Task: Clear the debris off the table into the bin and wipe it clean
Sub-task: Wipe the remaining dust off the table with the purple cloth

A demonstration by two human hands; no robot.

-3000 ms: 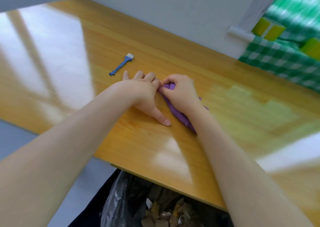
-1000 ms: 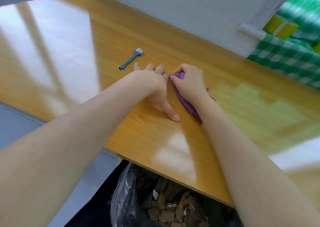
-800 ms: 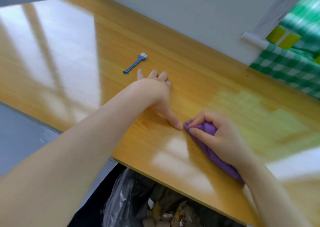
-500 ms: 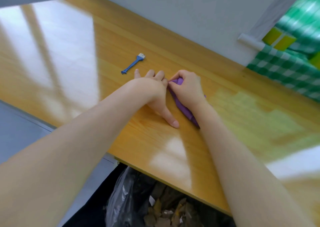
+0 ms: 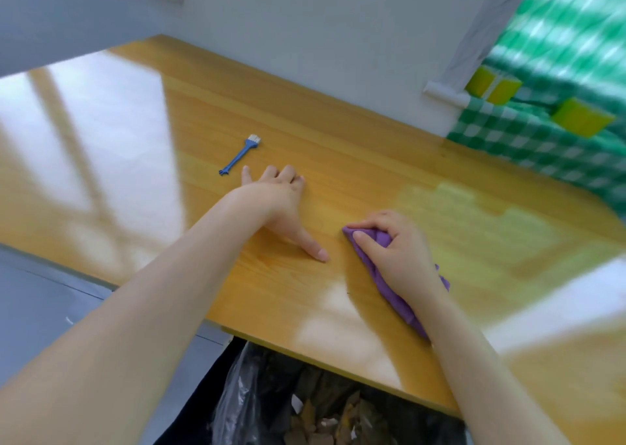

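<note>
On the table the brush lies behind the left hand, cloth rightward.

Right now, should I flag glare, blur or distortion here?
Head view: window glare whitens the table at left and near its front edge; the green checked cloth at right is motion-blurred; wide-angle bending at the edges; left hand, right hand, purple cloth and blue brush read clearly.
</note>
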